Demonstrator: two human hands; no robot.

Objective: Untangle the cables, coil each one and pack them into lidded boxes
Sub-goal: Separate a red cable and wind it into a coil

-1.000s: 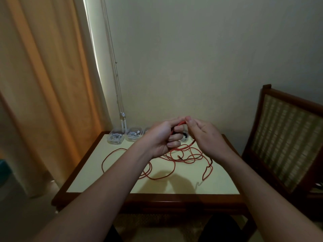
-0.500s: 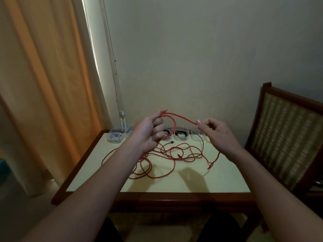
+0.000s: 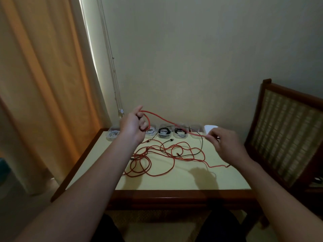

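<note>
A long red cable [image 3: 162,154] lies in tangled loops on the yellow table top [image 3: 174,179], crossed by a thin black cable [image 3: 201,142]. My left hand [image 3: 134,125] is raised above the table's back left and grips a loop of the red cable in curled fingers. From there a stretch of red cable runs down to the right to my right hand [image 3: 223,145], which pinches it between thumb and fingertips. Along the back edge stands a row of small clear boxes [image 3: 164,132], several holding coiled white or black cables.
A white lid or box [image 3: 210,128] sits at the right end of the row. A wooden chair with a woven back [image 3: 288,130] stands right of the table. An orange curtain [image 3: 43,84] hangs at the left, with blind cords [image 3: 115,95] beside it.
My hands have moved apart: the left stayed raised, the right slid down and to the right along the red cable, drawing a longer stretch taut between them.
</note>
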